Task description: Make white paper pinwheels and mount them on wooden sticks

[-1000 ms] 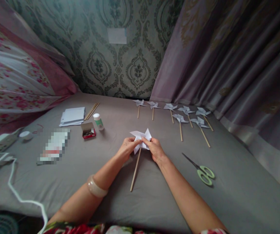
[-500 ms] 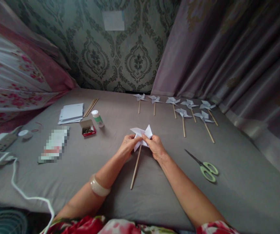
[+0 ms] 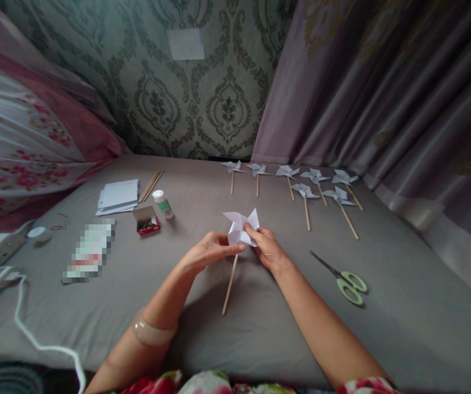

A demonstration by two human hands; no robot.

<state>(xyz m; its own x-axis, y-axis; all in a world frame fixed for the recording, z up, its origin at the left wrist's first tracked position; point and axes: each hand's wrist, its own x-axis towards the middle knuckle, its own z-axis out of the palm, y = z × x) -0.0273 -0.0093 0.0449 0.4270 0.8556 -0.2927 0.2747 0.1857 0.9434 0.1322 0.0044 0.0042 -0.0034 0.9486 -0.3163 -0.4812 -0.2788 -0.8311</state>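
Observation:
A white paper pinwheel (image 3: 236,230) on a thin wooden stick (image 3: 230,284) is held up in front of me, with its stick slanting down toward me. My right hand (image 3: 269,247) pinches the right side of the pinwheel, thumb near a small pin at its centre. From the left, my left hand (image 3: 211,250) grips the lower edge, its thumb across the top of the stick and its other fingers partly hidden behind the paper. To the right lie scissors (image 3: 348,284) with green handles, blades slightly apart.
Several finished pinwheels (image 3: 305,191) lie at the back right. At the left are a paper stack (image 3: 118,196), wooden sticks (image 3: 151,186), a glue stick (image 3: 163,204), an open box of pins (image 3: 147,223), a blurred packet (image 3: 90,251) and a power strip (image 3: 3,243).
My left thumb has moved off the pinwheel's centre down to the top of the stick, and the left hand has shifted left. The right thumb stays near the centre.

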